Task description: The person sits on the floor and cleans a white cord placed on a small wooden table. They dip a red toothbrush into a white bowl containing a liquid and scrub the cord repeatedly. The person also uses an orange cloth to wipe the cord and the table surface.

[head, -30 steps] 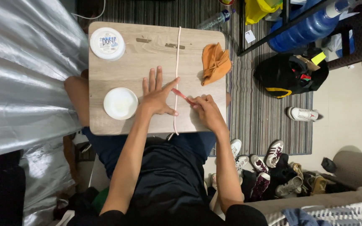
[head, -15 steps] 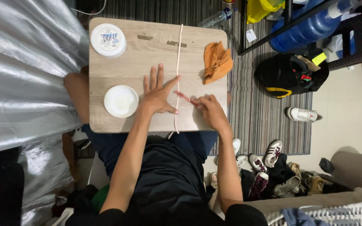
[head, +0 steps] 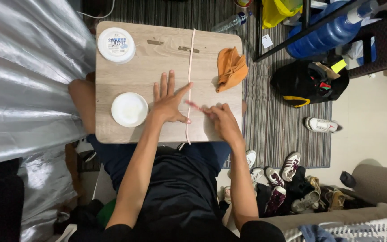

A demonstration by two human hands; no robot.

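My left hand (head: 170, 102) lies flat on the small wooden table (head: 157, 58), fingers spread. Its index finger and thumb reach a long thin pale strip (head: 191, 54) that runs from the far edge to the near edge. My right hand (head: 220, 117) rests just right of the strip, fingers closed on a short pink stick-like tool (head: 193, 106). The tool's tip touches the strip between my left thumb and index finger.
On the table are an orange cloth (head: 230, 68) at the right, a printed white round lid (head: 116, 45) at the far left and a plain white round dish (head: 129, 110) by my left wrist. A striped rug (head: 274, 130), black bag (head: 307, 83), shoes (head: 283, 175) and blue water jug (head: 332, 33) lie to the right.
My right hand and the pink tool have slid slightly along the strip toward my body. The left hand stays flat in the same place.
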